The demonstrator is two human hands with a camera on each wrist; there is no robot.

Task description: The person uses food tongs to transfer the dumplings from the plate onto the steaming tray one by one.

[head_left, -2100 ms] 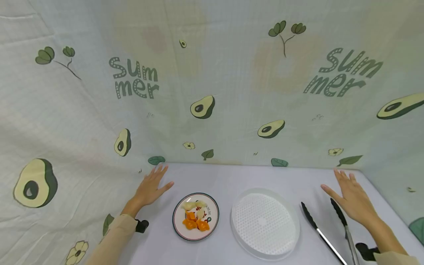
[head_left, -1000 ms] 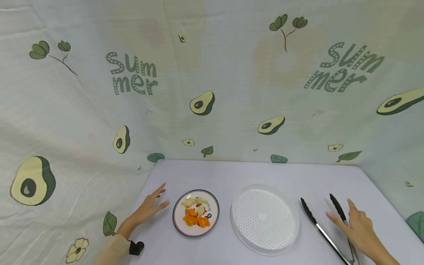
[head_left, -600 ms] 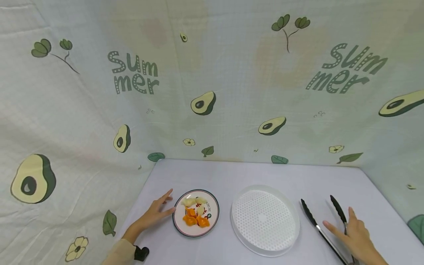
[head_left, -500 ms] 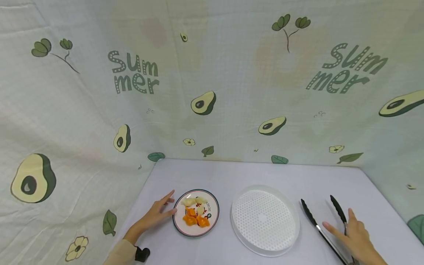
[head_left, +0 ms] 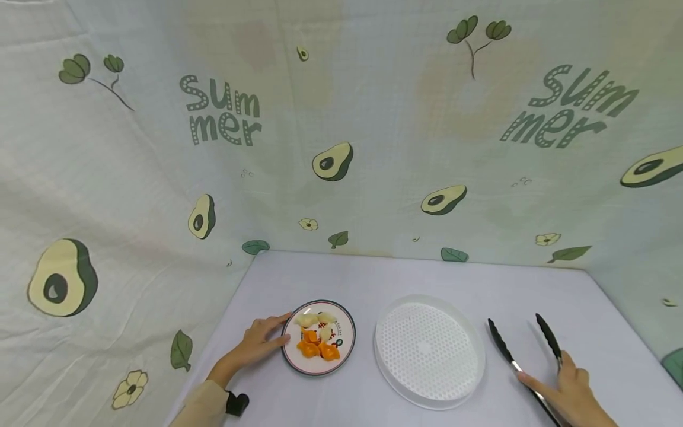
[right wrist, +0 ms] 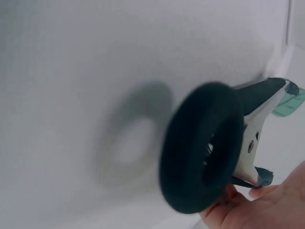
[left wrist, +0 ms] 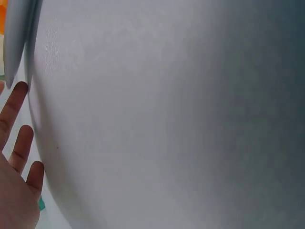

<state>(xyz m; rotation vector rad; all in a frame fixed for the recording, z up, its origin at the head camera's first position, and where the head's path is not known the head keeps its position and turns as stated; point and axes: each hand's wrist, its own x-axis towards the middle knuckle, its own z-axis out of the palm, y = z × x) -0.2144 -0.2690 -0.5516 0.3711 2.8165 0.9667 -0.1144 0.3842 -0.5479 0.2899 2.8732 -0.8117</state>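
Observation:
My left hand (head_left: 258, 342) is at the left rim of a small round plate (head_left: 345, 347), thumb and forefinger touching the edge. On that plate lie several orange and pale yellow dumpling-like pieces (head_left: 320, 344). In the left wrist view, the left fingers (left wrist: 13, 107) reach out fairly straight by the plate's underside (left wrist: 16, 40). My right hand (head_left: 573, 391) holds a pair of tongs (head_left: 500, 339) with black tips and metal arms, thumb on one arm and fingers on the other. The tongs are spread. In the right wrist view, their dark ring end (right wrist: 178, 157) casts a shadow on the table.
A round white tray (head_left: 429, 350) with a dotted, perforated-looking base stands between the plate and the tongs. The white table (head_left: 363, 279) ends at a hanging cloth (head_left: 373, 118) printed with avocados and leaves, behind and at the sides.
My left hand has come down and moved right to the plate's rim. From beside the tongs, my right hand has moved in and taken hold of their arms.

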